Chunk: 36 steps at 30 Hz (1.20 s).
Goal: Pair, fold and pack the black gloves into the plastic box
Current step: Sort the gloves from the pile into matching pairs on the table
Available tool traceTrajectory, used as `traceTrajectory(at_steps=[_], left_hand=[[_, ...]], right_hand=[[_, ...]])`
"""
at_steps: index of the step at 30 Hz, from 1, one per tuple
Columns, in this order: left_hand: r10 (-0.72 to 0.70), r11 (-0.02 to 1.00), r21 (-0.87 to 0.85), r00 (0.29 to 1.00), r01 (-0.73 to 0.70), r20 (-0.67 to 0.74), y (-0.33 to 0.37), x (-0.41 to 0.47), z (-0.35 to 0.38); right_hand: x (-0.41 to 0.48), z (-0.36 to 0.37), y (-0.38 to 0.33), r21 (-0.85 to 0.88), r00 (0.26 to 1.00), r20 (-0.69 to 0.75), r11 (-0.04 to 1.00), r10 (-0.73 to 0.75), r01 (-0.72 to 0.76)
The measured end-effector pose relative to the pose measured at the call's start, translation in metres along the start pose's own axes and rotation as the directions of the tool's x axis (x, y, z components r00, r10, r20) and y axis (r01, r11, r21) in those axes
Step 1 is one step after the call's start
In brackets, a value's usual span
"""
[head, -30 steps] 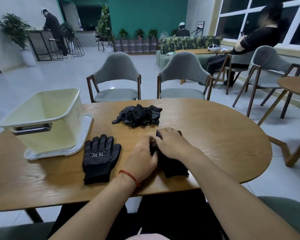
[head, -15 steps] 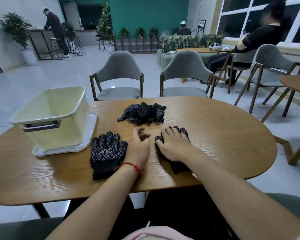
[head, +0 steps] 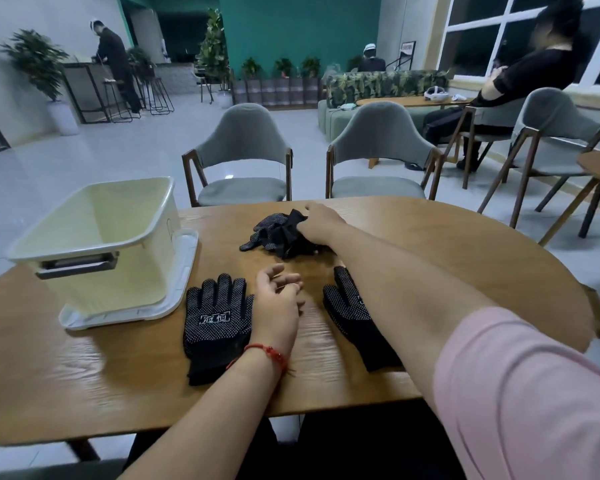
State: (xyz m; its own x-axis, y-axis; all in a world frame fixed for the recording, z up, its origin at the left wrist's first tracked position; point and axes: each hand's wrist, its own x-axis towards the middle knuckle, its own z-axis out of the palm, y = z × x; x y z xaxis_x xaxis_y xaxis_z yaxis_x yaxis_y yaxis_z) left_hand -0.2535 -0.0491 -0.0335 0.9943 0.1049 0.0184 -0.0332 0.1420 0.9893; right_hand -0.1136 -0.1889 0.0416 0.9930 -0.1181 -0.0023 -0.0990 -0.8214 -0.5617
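The left grip [head: 278, 306] rests on the counter [head: 118, 379] with its fingers loosely curled, holding nothing. It lies between two flat gloves and touches the left glove [head: 215, 323]. The right glove [head: 350, 313] lies just beside it, partly under the right forearm. The right grip [head: 321, 225] reaches across onto the pile [head: 274, 233] of crumpled gloves farther back. Its fingers touch the cloth, but whether they pinch it cannot be told. The box [head: 94, 244] stands open on its lid [head: 184, 271] at the counter's left, near the left glove.
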Motion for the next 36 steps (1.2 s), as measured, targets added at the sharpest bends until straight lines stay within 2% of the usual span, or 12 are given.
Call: traceTrajectory(at_steps=[3,7,15,18,21,26,32,36], left_hand=[[-0.015,0.999,-0.03,1.0,0.015,0.003,-0.002,0.002,-0.001],[-0.014,0.999,-0.033,1.0,0.015,0.026,0.0,-0.001,-0.001],[-0.021,1.0,-0.014,0.999,0.022,0.029,0.002,-0.003,0.002],[-0.029,1.0,-0.002,0.999,0.029,0.032,0.004,-0.003,0.003],[-0.029,1.0,0.008,0.999,0.029,0.033,0.005,-0.003,0.003],[-0.037,0.999,-0.014,0.998,0.038,0.049,0.006,-0.006,0.002],[-0.032,0.999,0.026,0.997,0.03,0.065,0.012,-0.012,0.002],[-0.011,0.998,0.064,0.997,0.006,0.076,0.016,-0.018,0.003]], right_hand=[[0.018,0.008,0.002,0.012,1.0,0.028,1.0,-0.014,0.013],[0.03,0.009,0.0,0.078,0.997,-0.033,0.994,-0.067,0.069],[0.019,-0.037,-0.034,0.199,0.962,-0.058,0.942,-0.265,0.272],[0.007,-0.064,-0.051,0.169,0.93,-0.002,0.917,-0.368,0.363],[-0.002,-0.085,-0.062,0.072,0.894,-0.006,0.891,-0.449,0.448],[-0.018,-0.101,-0.074,0.038,0.866,0.05,0.867,-0.498,0.496],[-0.034,-0.107,-0.074,-0.035,0.766,0.095,0.766,-0.636,0.641],[-0.034,-0.102,-0.072,0.015,0.77,0.099,0.774,-0.631,0.633]])
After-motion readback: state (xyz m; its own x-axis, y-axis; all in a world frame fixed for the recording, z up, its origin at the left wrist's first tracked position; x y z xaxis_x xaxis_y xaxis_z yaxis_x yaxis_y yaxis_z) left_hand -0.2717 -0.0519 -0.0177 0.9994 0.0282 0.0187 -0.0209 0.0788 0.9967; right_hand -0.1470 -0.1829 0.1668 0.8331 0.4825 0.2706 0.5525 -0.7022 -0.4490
